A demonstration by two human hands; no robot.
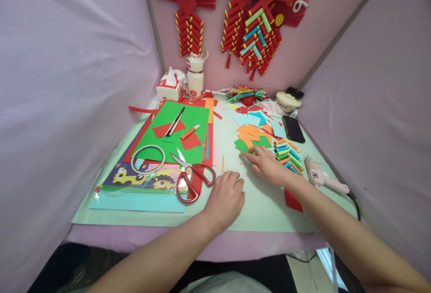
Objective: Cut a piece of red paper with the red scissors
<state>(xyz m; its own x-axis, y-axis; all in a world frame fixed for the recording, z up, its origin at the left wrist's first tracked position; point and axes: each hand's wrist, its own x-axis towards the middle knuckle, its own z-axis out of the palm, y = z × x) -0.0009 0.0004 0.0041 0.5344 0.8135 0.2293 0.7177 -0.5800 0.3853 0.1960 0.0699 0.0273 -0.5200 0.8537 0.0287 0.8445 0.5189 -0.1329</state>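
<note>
My left hand [226, 198] rests on the table with loosely bent, slightly parted fingers and nothing visible in it. Just left of it lie open scissors [198, 174] with red handles, and a thin orange paper strip [222, 164] is beyond its fingertips. My right hand [264, 165] reaches in from the right, its index finger stretched out to a few tiny paper scraps [240, 157] on the tabletop. Green paper pieces [241, 145] lie right by its fingers, with orange paper pieces [248, 132] behind. Rolled paper tubes [288, 155] in several colours are glued in rows beside its wrist.
A stack of coloured paper [188, 111] at left carries a utility knife [175, 121], an orange stick [190, 132] and a tape roll [148, 146]. A glue gun [325, 178] and phone [293, 129] lie at right. A bottle [195, 77] and tissue box [169, 87] stand behind.
</note>
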